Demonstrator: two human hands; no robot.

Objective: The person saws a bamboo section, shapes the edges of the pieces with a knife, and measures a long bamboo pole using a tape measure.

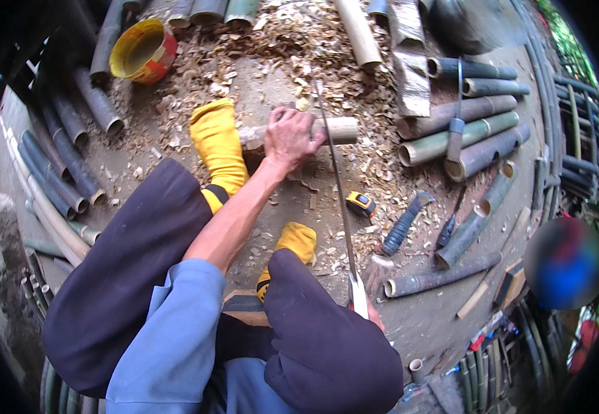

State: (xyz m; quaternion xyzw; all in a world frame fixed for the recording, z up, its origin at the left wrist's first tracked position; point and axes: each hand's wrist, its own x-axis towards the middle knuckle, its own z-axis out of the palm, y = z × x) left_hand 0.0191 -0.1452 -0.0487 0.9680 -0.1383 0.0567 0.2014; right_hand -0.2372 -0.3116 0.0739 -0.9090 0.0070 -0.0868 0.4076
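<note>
My left hand (289,136) is wrapped over a pale round length of wood (344,130) that lies crosswise on the ground. A long handsaw (341,200) reaches up from beside my right knee. Its thin blade crosses the wood just right of my left thumb. By the saw's white and red handle (359,297), a small part of my right hand (376,317) shows; my knee hides the rest. One yellow-socked foot (216,141) is against the wood's left end, and the other (297,240) rests nearer to me.
A tape measure (361,203), a dark-handled hatchet (406,224) and a dark-handled tool (449,228) lie to the right. Bamboo tubes (461,138) are stacked beyond, with more bamboo (72,165) at left. Wood shavings (272,48) cover the far ground near a yellow-red bucket (144,52).
</note>
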